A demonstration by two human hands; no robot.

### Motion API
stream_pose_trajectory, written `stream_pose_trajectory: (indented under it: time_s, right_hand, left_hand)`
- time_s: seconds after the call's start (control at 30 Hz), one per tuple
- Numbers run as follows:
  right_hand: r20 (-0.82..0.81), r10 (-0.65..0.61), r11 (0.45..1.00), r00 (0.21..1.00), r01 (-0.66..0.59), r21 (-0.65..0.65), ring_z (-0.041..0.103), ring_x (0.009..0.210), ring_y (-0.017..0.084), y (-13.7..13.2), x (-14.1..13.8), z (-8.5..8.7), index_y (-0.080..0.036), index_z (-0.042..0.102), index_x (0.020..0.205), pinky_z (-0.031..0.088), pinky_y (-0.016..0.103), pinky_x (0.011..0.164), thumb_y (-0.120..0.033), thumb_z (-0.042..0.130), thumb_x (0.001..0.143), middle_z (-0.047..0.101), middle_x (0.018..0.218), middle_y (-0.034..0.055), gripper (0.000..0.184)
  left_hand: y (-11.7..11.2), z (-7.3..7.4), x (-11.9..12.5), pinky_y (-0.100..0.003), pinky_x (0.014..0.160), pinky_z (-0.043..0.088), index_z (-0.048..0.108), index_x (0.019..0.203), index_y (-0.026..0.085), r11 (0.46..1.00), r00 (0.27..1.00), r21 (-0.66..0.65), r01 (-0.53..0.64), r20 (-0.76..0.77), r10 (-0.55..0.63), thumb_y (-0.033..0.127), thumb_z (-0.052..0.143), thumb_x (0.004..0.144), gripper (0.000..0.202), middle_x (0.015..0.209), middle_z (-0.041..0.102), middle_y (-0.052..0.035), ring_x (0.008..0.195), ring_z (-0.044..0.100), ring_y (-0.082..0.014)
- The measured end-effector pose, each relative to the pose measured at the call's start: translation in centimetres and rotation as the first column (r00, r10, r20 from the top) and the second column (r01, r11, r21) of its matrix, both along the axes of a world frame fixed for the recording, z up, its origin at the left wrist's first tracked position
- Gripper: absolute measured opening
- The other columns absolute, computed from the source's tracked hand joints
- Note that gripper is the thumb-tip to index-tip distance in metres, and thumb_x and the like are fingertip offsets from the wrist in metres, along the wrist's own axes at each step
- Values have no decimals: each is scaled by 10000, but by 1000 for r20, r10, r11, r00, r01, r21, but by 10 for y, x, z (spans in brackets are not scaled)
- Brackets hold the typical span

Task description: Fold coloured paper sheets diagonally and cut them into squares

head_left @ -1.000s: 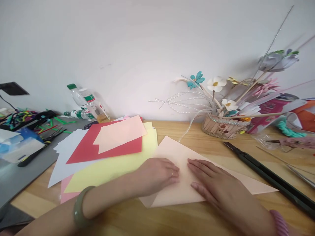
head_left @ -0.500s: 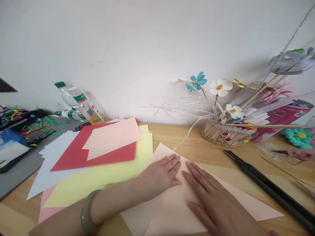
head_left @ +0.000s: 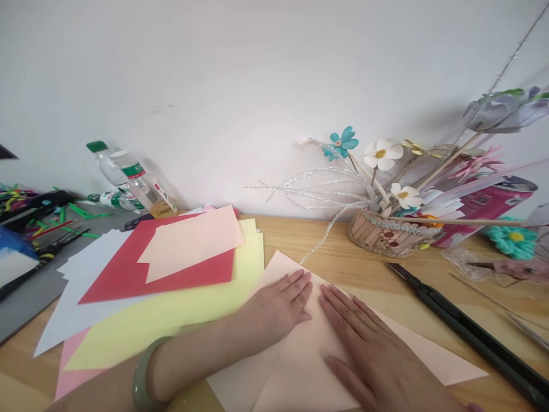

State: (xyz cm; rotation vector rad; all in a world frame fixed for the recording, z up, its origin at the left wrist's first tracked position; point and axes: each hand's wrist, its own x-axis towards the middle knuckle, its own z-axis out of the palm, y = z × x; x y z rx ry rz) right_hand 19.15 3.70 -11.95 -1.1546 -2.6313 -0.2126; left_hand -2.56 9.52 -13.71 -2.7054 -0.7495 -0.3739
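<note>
A pale peach sheet of paper (head_left: pixel 412 352), folded into a triangle, lies on the wooden table (head_left: pixel 334 263) in front of me. My left hand (head_left: pixel 278 306) rests flat on it, fingers stretched toward its far corner, a ring on one finger and a green bangle (head_left: pixel 143 375) on the wrist. My right hand (head_left: pixel 364 349) lies flat on the same sheet just to the right, fingers extended and nearly touching the left hand. Neither hand grips anything.
A fanned stack of paper lies to the left: a yellow sheet (head_left: pixel 171 312), a red sheet (head_left: pixel 128 274), white sheets. Plastic bottles (head_left: pixel 128 177) lean on the wall. A basket of paper flowers (head_left: pixel 386 234) stands behind; a long black tool (head_left: pixel 467 335) lies on the right.
Both hands slid forward up the folded sheet, the left opening from curled to flat. My view shifted, so everything sits slightly further left and lower.
</note>
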Motion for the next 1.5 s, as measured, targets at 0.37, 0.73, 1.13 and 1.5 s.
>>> stream_pose_trajectory:
  time_s: [0.37,0.73,1.13,1.5]
  right_hand:
    - [53,-2,1000,999,3,-17,353,1280,232,-3,-4,4,-44,362,1360,458,396,943,-333,433,877,358,1399,141,567]
    - [18,-12,995,1000,14,-98,320,1301,242,-8,-9,7,-39,317,1379,418,419,985,-312,444,869,312,1425,133,593]
    - [-93,-91,878,991,36,-477,129,1363,219,-12,-12,21,-85,211,1424,158,421,1113,-458,324,930,177,1482,103,630]
    - [-116,-47,839,992,-23,-544,14,1368,167,-13,1,27,-78,134,1432,48,362,1122,-571,246,919,95,1496,118,720]
  left_hand:
    - [-6,5,-2,-333,1052,333,474,1245,-10,1000,999,-9,12,-49,-12,334,296,988,465,1336,470,-186,1274,403,-263]
    - [-13,11,-1,-355,1037,362,429,1298,75,995,997,-98,-32,-73,25,339,352,972,426,1405,407,-125,1296,374,-260]
    - [-27,22,4,-474,1034,312,261,1411,55,962,972,-257,-93,-231,32,534,278,931,679,1460,279,-159,1360,237,-278]
    - [-25,6,-3,-446,1020,319,77,1458,107,992,980,-120,-43,-199,18,551,292,921,729,1453,302,-154,1337,293,-277]
